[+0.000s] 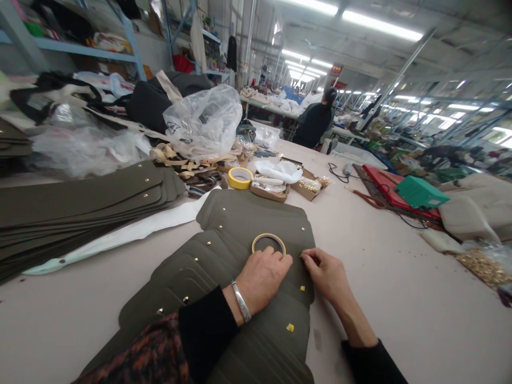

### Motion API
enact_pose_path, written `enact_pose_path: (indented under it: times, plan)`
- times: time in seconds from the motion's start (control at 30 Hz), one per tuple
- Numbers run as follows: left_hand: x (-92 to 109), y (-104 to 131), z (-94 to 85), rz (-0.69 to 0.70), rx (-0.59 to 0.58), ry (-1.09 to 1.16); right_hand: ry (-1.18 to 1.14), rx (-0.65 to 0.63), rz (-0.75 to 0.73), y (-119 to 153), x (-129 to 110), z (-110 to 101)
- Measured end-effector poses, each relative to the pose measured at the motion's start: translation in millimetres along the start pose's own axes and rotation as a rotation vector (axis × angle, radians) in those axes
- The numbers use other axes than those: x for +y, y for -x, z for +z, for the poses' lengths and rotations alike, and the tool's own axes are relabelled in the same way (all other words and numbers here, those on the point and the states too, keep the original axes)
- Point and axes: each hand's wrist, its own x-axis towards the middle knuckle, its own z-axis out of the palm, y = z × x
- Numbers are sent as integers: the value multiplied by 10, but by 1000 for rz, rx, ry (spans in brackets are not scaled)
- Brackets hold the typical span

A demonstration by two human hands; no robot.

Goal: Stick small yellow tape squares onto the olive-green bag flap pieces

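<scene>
Dark olive panels [256,208] lie overlapped in front of me, with small metal studs along their edges. My left hand [264,274], a silver bracelet at its wrist, is closed on the near edge of a thin yellow tape roll [269,236] over the panels. To its right, my right hand [326,269] pinches a small yellow piece [302,255] at the right edge of the panels. Two more yellow tape pieces, one [302,288] nearer the hands and one [290,328] lower down, are on the panels.
A thicker yellow tape roll [240,177] and boxes of small parts [270,186] stand behind the panels. More olive panels [80,205] are stacked left. On the right are a green box [422,192] and a bag of gold parts [482,264]. A person [314,122] sits farther back.
</scene>
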Motion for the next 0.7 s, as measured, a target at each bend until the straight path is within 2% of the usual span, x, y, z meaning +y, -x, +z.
enact_pose_path:
  times: [0.17, 0.27, 0.37, 0.43, 0.47, 0.57, 0.7]
  plan:
    - [-18, 19, 22, 5, 14, -2, 150, 25, -36, 25, -17, 8]
    - [-15, 45, 39, -4, 21, -8, 155, 130, -84, 81, 26, -52]
    - [-8, 55, 53, -11, 16, -16, 186, 150, -365, 124, 81, -109]
    - [-7, 51, 61, -10, 13, -20, 280, 88, -539, 125, 100, -113]
    - [-8, 47, 65, -7, 13, -21, 337, 58, -580, 116, 99, -102]
    - [-17, 37, 72, 5, 16, -29, 473, 6, -541, 64, 49, -41]
    - [-26, 18, 55, 21, 12, -53, 541, -38, -273, -25, -96, 17]
